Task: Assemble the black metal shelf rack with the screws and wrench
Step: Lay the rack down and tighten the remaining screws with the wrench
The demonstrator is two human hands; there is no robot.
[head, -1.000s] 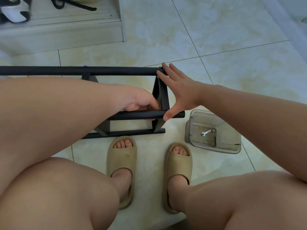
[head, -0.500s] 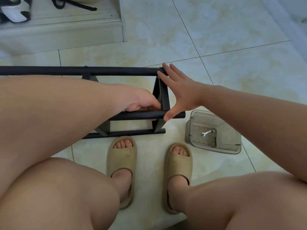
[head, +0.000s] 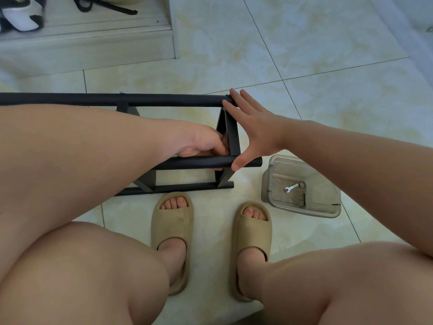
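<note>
Two hands on black rack (head: 164,99): left hand (head: 199,143) grips near tube (head: 194,162); right hand (head: 255,127) spread flat against it. Wrench (head: 291,187) in clear tub (head: 328,208).

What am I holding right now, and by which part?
The black shelf rack. Your left hand grips its near crossbar beside the end upright; your right hand only presses flat against that end, fingers straight.

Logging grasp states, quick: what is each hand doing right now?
Left hand: fingers curled round the rack's front tube.
Right hand: open, spread flat against the rack's end frame.
</note>
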